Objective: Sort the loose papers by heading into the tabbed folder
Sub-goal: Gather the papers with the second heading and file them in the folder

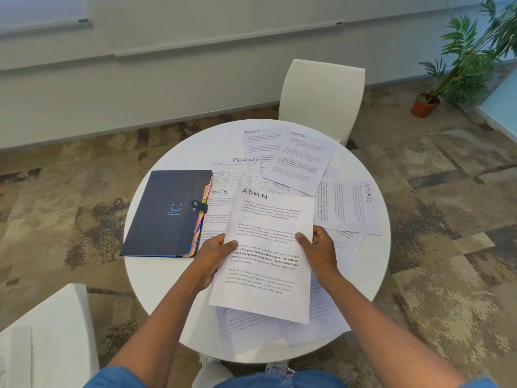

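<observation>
Both forearms reached in from below, and the left hand [216, 254] and right hand [319, 249] each pinched a side edge of one sheet headed ADMIN [265, 256], thumbs on top, holding it above the round white table [156, 278]. The dark tabbed folder [165, 214] lay closed just left of it, coloured tabs along its right edge, bare tabletop showing in front. Beyond lay loose papers marked FINANCE [237, 170], ADMIN, SPORTS [349, 205]. One white chair [321, 99] stood across the table
</observation>
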### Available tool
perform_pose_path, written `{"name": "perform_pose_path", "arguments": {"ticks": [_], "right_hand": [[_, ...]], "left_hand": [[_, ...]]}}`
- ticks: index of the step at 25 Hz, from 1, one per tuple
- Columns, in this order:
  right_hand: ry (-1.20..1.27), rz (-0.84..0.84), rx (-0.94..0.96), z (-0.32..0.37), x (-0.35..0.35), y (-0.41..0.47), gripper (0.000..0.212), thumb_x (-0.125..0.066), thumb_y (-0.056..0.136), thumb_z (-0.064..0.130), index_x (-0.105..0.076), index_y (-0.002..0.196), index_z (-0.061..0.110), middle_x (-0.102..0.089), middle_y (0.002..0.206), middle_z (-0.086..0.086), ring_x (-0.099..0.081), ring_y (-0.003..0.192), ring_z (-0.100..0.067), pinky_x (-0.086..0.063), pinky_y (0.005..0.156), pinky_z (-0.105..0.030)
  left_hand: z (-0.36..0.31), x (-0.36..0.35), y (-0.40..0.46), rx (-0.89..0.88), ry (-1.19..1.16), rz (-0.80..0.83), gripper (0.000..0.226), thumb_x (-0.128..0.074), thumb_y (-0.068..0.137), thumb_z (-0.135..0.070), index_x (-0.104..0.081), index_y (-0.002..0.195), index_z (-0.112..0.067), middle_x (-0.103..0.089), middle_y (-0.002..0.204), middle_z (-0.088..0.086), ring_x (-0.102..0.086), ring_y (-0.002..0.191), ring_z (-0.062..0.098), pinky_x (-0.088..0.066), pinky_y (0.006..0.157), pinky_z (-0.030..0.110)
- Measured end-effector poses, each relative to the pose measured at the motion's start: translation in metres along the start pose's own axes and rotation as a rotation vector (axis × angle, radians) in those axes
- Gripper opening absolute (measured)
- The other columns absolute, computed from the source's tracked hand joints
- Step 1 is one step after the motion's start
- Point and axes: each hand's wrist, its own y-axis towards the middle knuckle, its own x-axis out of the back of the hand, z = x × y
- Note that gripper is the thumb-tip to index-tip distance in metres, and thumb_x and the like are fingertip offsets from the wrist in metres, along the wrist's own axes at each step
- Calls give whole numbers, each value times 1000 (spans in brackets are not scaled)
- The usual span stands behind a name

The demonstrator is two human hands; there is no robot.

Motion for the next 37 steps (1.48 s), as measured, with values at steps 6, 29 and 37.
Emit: {"name": "perform_pose_path", "arguments": {"ticks": [6, 29, 37], "right_hand": [[196, 310, -212, -3, 4, -5, 60, -78, 81, 36, -52, 132, 21, -66, 124, 0, -66, 110, -19, -57, 78, -33], [-150, 73, 145, 17, 9, -6, 36, -65, 94, 22, -54, 128, 18, -62, 118, 0, -58, 112, -20, -51, 94, -34], [-265, 66, 249, 19, 16, -2, 14, -57, 98, 18, -61, 111, 15, -67, 101, -3, -62, 92, -24, -52, 74, -31]], "left_hand": [[-6, 2, 0, -56, 14, 13, 27, -57, 97, -14, -63, 124, -14, -73, 114, 14, -68, 105, 40, -53, 93, 58], [-2, -33, 12, -302, 230, -264, 33, -57, 98, -21, -60, 131, -18, -68, 122, 0, -59, 109, 24, -43, 104, 50], [0, -39, 14, -361, 283, -268, 25, -53, 101, -19, -62, 123, -24, -70, 115, -4, -63, 102, 16, -49, 95, 38]]}}
